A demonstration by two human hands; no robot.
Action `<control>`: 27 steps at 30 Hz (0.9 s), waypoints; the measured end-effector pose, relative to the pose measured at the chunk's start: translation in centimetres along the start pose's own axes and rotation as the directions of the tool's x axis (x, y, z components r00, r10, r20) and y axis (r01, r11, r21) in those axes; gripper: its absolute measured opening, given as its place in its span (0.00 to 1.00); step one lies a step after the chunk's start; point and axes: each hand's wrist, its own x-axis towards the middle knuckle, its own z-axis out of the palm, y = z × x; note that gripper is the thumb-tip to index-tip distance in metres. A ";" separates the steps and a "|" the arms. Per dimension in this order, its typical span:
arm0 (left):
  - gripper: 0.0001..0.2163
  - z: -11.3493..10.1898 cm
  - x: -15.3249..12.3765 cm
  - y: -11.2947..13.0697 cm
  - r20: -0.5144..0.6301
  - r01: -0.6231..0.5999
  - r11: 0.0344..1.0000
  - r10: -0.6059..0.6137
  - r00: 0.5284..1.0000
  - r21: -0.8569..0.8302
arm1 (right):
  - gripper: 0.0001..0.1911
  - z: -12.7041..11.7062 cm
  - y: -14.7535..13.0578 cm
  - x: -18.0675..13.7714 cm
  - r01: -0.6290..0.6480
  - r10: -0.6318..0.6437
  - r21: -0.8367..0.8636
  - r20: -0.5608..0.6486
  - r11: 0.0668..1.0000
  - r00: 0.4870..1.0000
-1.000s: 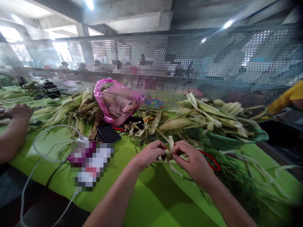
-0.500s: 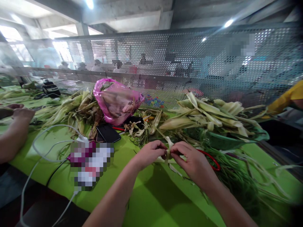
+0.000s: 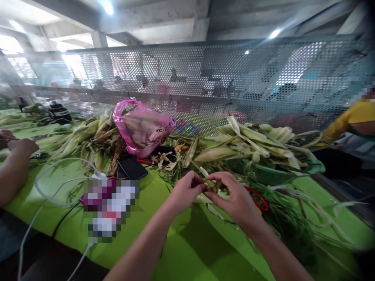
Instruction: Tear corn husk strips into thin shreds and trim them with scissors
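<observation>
Above the green tabletop (image 3: pixel 152 210), my left hand (image 3: pixel 186 191) is closed, thumb and fingers pinching a small piece of pale corn husk (image 3: pixel 209 186). My right hand (image 3: pixel 233 197) grips the same husk from the other side, thumb and forefinger curved around it. The fingers partly hide the piece, so its full shape is not clear. A pale strip (image 3: pixel 202 171) sticks up just behind the fingertips. Beside my right hand shows a red loop handle (image 3: pixel 261 197), its other end hidden.
Dried corn husks (image 3: pixel 249 140) heap over a green basket (image 3: pixel 275 175); green fibres (image 3: pixel 293 226) lie in front. Left stand a pink plastic bag (image 3: pixel 140 132), more husks (image 3: pixel 84 134), a phone (image 3: pixel 133 168) and white cables (image 3: pixel 38 183). Another person's hand (image 3: pixel 22 148) works at far left.
My fingers have shifted around the husk piece; my right hand's fingers are now more arched over it. The upright husk end between my hands no longer shows. The view has moved slightly.
</observation>
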 end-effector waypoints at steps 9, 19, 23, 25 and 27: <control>0.06 -0.1 0.0 -0.2 -0.049 -0.109 0.981 0.118 0.992 0.158 | 0.10 0.8 0.4 0.0 -0.024 0.023 -0.018 -0.062 1.000 0.998; 0.04 -0.6 -0.4 1.1 0.073 -0.240 0.933 0.229 0.971 0.269 | 0.06 -0.3 1.0 0.1 -0.124 0.099 -0.119 -0.196 0.985 0.976; 0.03 -0.7 -0.4 1.0 0.050 -0.204 0.933 0.198 0.979 0.298 | 0.07 -0.2 0.6 0.1 -0.096 0.077 -0.090 -0.199 0.991 0.977; 0.07 -0.6 -0.4 0.8 0.051 -0.182 0.933 0.175 0.983 0.311 | 0.08 0.1 0.3 0.0 -0.071 0.058 -0.067 -0.178 0.995 0.982; 0.10 -0.5 -0.3 0.6 0.106 -0.176 0.940 0.151 0.983 0.294 | 0.08 0.5 0.1 -0.1 -0.054 0.047 -0.045 -0.153 0.998 0.987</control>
